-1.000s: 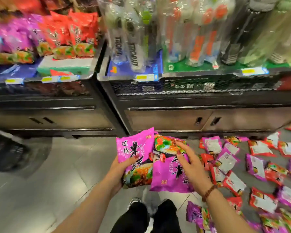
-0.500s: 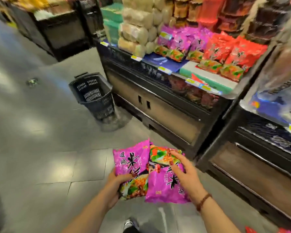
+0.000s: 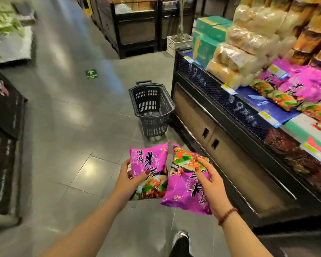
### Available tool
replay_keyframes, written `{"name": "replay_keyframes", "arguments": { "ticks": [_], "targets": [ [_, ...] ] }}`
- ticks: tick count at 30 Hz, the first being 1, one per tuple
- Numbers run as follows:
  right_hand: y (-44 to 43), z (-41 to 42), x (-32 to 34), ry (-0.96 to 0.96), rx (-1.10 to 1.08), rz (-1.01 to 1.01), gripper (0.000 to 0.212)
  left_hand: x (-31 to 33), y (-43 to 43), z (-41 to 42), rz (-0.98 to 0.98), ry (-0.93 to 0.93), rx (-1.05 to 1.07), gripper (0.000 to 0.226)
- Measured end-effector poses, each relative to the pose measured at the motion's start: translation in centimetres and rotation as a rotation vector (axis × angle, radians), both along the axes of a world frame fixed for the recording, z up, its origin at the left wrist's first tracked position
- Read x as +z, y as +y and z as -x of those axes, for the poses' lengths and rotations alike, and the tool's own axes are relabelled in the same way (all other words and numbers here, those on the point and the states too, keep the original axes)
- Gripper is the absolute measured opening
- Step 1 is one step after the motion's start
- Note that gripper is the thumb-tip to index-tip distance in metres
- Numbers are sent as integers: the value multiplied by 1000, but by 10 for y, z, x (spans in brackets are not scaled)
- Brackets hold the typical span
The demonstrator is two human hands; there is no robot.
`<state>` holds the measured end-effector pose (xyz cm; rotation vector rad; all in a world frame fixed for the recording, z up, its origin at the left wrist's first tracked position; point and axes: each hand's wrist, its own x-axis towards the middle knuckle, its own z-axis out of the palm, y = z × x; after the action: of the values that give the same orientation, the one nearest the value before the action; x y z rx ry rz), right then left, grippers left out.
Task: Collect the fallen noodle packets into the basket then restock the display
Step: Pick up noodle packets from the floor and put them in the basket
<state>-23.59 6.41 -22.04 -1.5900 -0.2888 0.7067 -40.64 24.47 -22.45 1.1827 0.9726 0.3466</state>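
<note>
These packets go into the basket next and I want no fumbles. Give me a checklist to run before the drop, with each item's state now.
1. Grip of the left hand on the left packet: ok.
2. Grip of the right hand on the right packet: ok.
3. Only one packet in the right hand: cannot tell; a purple corner pokes out behind it.
4. The basket upright on the floor, mouth up: ok.
5. Room in the basket: ok; its slotted bottom shows.
6. Packets above the basket: not ok; both are held short of it, nearer the person.
</note>
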Motion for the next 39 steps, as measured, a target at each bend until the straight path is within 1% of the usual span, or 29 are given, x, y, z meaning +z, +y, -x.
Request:
{"name": "replay_keyframes", "arguments": {
  "ticks": [5, 8, 11, 15, 17, 22, 26, 30, 36, 38, 39],
  "targets": [
    [62, -72, -11, 33, 25, -13, 32, -8, 59, -39, -10, -22, 130, 73],
    [107, -125, -17, 35, 80, -51, 34, -9, 96, -71, -27, -44, 212, 67],
    [151, -178, -17, 46, 160, -70, 39, -6, 130, -110, -4, -68, 282, 61],
    [207, -245, -14, -27, 276, -50, 43, -2, 167, -162, 11, -64, 325, 56],
    [232, -272, -18, -59, 310, -11, 46, -3, 185, -183, 27, -53, 327, 54],
    [294, -318, -26, -59, 339, 9, 48, -12, 242, -231, -10, 8, 334, 57],
    [349, -352, -38, -47, 365, 34, 50, -24, 295, -267, 12, 22, 340, 55],
    [417, -395, -46, -81, 362, 55, 52, -36, 369, -306, 16, 32, 306, 63],
    [506, -452, -51, -45, 356, 84, 55, -42, 468, -366, 54, 25, 269, 64],
    [529, -469, -52, -9, 343, 90, 55, -41, 495, -385, 60, 50, 256, 65],
    [539, -477, -52, 19, 340, 96, 55, -41, 505, -394, 64, 57, 254, 63]
  ]
}}
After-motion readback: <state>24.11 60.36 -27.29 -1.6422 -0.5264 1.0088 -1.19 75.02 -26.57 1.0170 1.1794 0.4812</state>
